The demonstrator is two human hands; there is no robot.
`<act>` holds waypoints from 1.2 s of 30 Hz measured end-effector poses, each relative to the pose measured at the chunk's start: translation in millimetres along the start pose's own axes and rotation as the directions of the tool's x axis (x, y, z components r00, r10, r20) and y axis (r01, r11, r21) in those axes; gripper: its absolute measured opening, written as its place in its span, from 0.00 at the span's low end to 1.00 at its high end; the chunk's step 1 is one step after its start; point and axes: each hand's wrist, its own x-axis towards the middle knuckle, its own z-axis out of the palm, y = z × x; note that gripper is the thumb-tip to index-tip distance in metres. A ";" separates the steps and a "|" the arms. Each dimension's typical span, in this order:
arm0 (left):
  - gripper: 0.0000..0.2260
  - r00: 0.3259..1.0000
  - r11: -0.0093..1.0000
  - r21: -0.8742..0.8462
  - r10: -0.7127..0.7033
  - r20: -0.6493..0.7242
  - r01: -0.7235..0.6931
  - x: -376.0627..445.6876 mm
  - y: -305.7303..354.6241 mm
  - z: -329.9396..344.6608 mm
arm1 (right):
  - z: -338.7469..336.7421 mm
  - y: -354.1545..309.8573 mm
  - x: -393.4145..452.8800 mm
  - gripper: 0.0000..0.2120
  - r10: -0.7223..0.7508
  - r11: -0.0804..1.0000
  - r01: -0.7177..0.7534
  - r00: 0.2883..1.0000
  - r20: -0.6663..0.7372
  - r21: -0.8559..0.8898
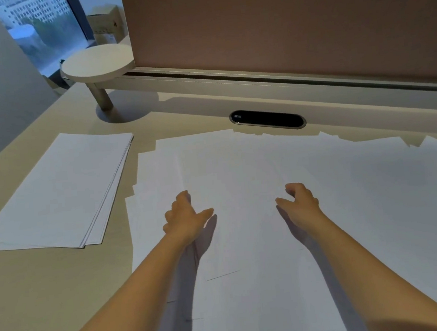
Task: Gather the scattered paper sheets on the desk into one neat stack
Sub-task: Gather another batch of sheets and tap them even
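Several white paper sheets (348, 193) lie spread and overlapping across the middle and right of the desk. A separate stack of white sheets (54, 191), slightly fanned at its edges, rests on the left. My left hand (186, 216) hovers over the spread sheets near their left side, fingers curled and thumb out, holding nothing. My right hand (299, 200) is level with it to the right, fingers bent and apart, also over the sheets and holding nothing. Whether the fingertips touch the paper is unclear.
The beige desk (50, 288) shows bare at the front left. A brown partition panel (278, 20) closes the back, with a black oval cable slot (267, 119) below it. A small round white shelf on a post (96, 62) stands at the back left.
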 end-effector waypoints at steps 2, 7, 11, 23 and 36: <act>0.31 0.992 0.990 0.122 -0.052 -0.116 0.066 -2.0 -3.8 -5.8 | -2.0 1.2 -0.6 0.26 0.036 0.999 -0.036 0.999 -0.033 -0.011; 0.27 0.953 0.958 0.085 -0.258 -0.160 0.274 -13.3 -21.7 -16.8 | -1.1 0.8 -7.5 0.28 0.139 0.989 -0.141 0.989 -0.050 -0.044; 0.28 0.955 0.961 0.018 -0.271 -0.117 0.275 -22.8 -24.4 -16.1 | 13.9 -2.9 -18.8 0.13 0.195 0.975 -0.196 0.981 0.018 0.104; 0.12 0.976 0.889 -0.403 -0.203 0.077 0.217 -31.8 -54.1 -36.0 | 30.8 -10.4 -40.9 0.15 0.077 0.960 -0.128 0.976 0.203 0.251; 0.14 0.965 0.837 -0.497 0.127 -0.229 -0.228 -55.5 -0.2 -84.9 | -15.7 -59.3 -63.2 0.17 -0.128 0.807 0.048 0.987 0.096 0.589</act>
